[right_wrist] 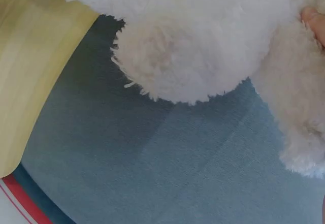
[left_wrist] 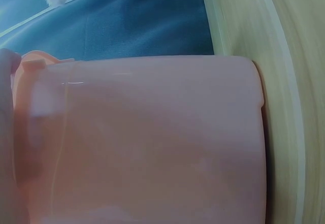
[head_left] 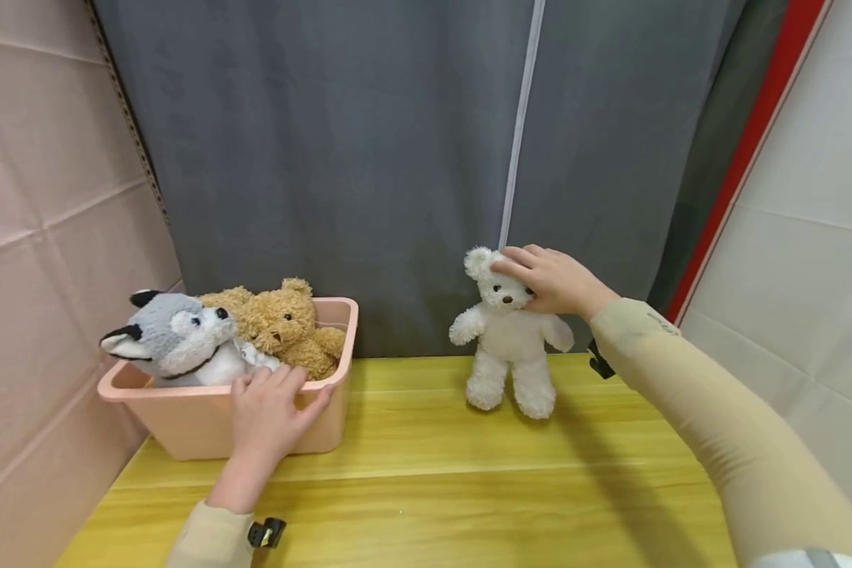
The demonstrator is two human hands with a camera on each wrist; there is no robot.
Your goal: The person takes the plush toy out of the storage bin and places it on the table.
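A white teddy bear point(head_left: 509, 339) stands upright on the wooden table point(head_left: 468, 473), close to the grey curtain. My right hand point(head_left: 550, 278) grips its head from the right side; its fluffy body point(right_wrist: 203, 36) fills the top of the right wrist view. A pink plastic bin point(head_left: 184, 418) sits at the left with a grey husky plush point(head_left: 173, 335) and a brown teddy bear point(head_left: 287, 327) inside. My left hand point(head_left: 270, 410) holds the bin's front rim, fingers curled over the edge. The bin's wall point(left_wrist: 147, 137) fills the left wrist view.
A grey curtain point(head_left: 397, 158) hangs right behind the table. A pink wall point(head_left: 42, 237) stands at the left, a white wall point(head_left: 816, 237) with a red strip at the right. Bare wood lies between the bin and the white bear.
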